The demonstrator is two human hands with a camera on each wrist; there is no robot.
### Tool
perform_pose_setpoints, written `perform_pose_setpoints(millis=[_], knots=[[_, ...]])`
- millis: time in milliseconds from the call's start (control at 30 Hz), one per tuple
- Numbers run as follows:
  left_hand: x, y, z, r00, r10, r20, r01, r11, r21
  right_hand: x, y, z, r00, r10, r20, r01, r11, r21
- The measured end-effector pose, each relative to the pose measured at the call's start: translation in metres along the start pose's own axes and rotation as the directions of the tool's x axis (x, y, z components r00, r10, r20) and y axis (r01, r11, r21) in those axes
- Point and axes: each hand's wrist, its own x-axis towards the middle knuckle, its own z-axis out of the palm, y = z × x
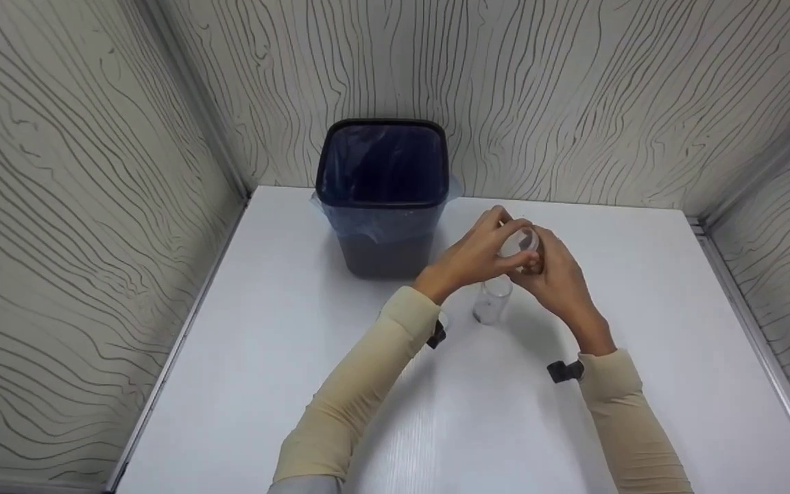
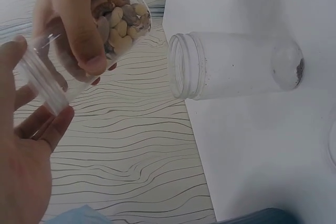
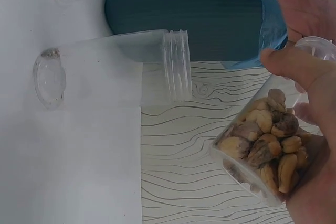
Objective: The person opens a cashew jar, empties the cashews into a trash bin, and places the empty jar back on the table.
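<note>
A clear plastic jar (image 3: pixel 247 140) of mixed nuts is held up over the table, tilted. My right hand (image 1: pixel 559 278) grips its body. At the mouth end my left hand (image 1: pixel 474 254) pinches the clear lid (image 2: pixel 44 80) between thumb and fingers; the lid sits at the rim, and whether it is screwed tight I cannot tell. Just below the hands a second clear jar (image 1: pixel 492 302) stands upright on the table, its threaded mouth uncovered. Inside it only a little dark residue shows at the bottom. In the head view the hands mostly hide the nuts.
A dark bin (image 1: pixel 385 257) lined with a blue bag (image 1: pixel 381 223) stands at the back, left of the hands. By the left wrist a clear round disc (image 1: pixel 444 320), perhaps a lid, lies on the white table (image 1: pixel 265 343). Patterned walls (image 1: pixel 573 103) enclose the table.
</note>
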Motion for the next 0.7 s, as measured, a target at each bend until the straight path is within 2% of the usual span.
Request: perform_pose_setpoints(millis=[133,300,567,700], knots=[[-0.0010,0.0011,-0.0013,0.996,-0.090,0.011,0.091,0.996,-0.023,-0.0007,-0.0032,0.0008,0.999,-0.035,-0.019,0.034,0.999,-0.040],[-0.0011,0.0017,-0.0008,0.981,-0.189,0.046,0.190,0.981,-0.034,-0.0004,-0.0063,0.0020,0.999,-0.041,-0.019,0.040,0.998,-0.054],[-0.0020,0.0039,-0.0024,0.966,-0.246,0.080,0.248,0.969,-0.011,-0.0003,-0.0085,0.0023,0.998,-0.056,-0.026,0.055,0.997,-0.061],[-0.0019,0.0056,-0.0039,0.964,-0.252,0.089,0.252,0.968,0.013,-0.0012,-0.0085,0.0016,0.997,-0.067,-0.024,0.065,0.996,-0.060]])
